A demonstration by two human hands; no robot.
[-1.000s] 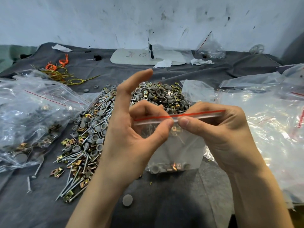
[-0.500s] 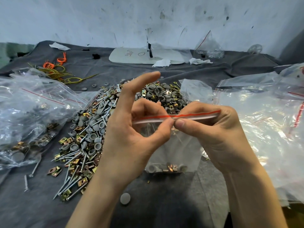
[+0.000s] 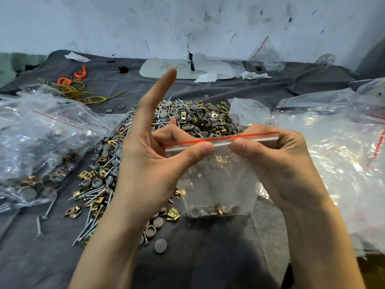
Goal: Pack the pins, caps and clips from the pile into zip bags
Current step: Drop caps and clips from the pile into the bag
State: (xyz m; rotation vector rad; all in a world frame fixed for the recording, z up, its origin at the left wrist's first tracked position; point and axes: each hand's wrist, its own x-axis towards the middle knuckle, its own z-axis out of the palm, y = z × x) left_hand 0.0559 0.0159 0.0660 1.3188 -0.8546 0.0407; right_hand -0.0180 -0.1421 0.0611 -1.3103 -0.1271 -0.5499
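Observation:
I hold a small clear zip bag (image 3: 216, 184) upright above the grey cloth, its red-lined zip strip on top. My left hand (image 3: 150, 163) pinches the strip's left part between thumb and a bent finger, with the index finger sticking straight up. My right hand (image 3: 277, 161) pinches the strip's right part. A few grey caps, brass clips and pins lie at the bag's bottom. Behind and left of the bag spreads the pile (image 3: 145, 155) of pins, grey caps and brass clips.
A heap of filled zip bags (image 3: 41, 147) lies at the left and a stack of clear plastic bags (image 3: 333, 155) at the right. Orange and yellow wire ties (image 3: 73, 88), a white board (image 3: 187, 69) and paper scraps sit at the back by the wall.
My left index finger has straightened further upward. The zip strip's right end has come out from under my right hand's fingers. Both thumbs stay on the strip.

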